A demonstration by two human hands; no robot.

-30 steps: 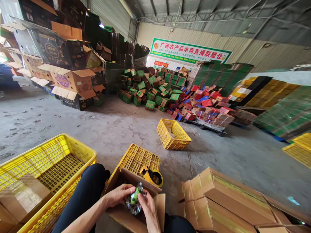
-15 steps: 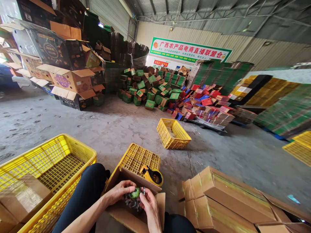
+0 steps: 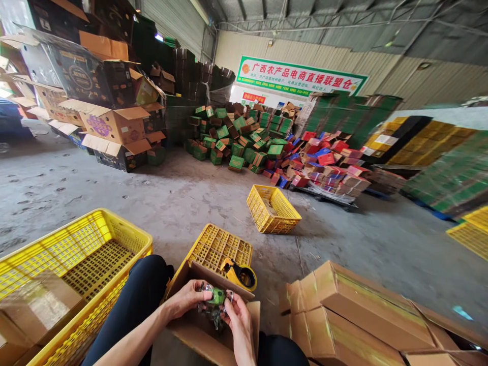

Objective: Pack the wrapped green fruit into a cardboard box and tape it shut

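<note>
Between my two hands is a small green item in a clear plastic wrapper [image 3: 218, 296]; its exact kind is hard to make out. My left hand [image 3: 188, 297] pinches the wrapper's left side with thumb and fingers. On the right side, my right hand [image 3: 237, 316] grips the plastic too. Both hands are over an open cardboard box [image 3: 198, 333], whose inside is mostly hidden by them. Beyond the box's far flap, a yellow tape dispenser [image 3: 239, 274] rests on an upturned yellow crate [image 3: 219, 246].
A large yellow crate [image 3: 125, 236] holding a taped carton [image 3: 40, 305] stands at my left. Stacked cartons [image 3: 366, 310] lie at my right. Farther out on the floor sits a smaller yellow crate [image 3: 272, 211]. Behind it are heaped green boxes [image 3: 236, 162] and red boxes [image 3: 326, 159].
The wrapped green item has turned from upright to lying sideways between my fingers. My hands shift slightly and keep hold of the plastic. The surroundings stay the same.
</note>
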